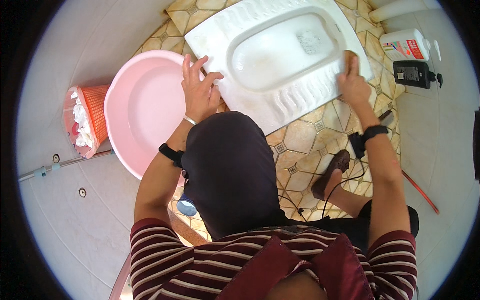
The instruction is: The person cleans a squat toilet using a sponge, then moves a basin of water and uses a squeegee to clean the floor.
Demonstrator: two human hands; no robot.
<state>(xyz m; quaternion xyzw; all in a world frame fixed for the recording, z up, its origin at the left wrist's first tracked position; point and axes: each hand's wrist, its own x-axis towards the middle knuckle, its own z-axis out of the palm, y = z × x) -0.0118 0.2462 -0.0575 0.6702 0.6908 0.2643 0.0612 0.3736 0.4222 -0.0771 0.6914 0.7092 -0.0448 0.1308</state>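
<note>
A white ceramic squat toilet [258,101] is set in the patterned tile floor before me, with bubbly water in its bowl. My right hand [354,86] grips a brown brush [350,60], partly blurred, at the toilet's right edge. The brush's underside is hidden. On the left, my left hand [200,90] has its fingers spread and holds nothing; it is over the rim of a large pink plastic basin [116,112] and near the toilet's left corner. The visible inside of the basin shows no contents.
An orange mesh wastebasket [96,108] with white tissues leans left of the basin. White [405,45] and black [412,74] pump bottles are by the right wall. A red stick [420,191] lies at right; a blue container [186,206] stands behind my left knee. Black cables hang near my foot.
</note>
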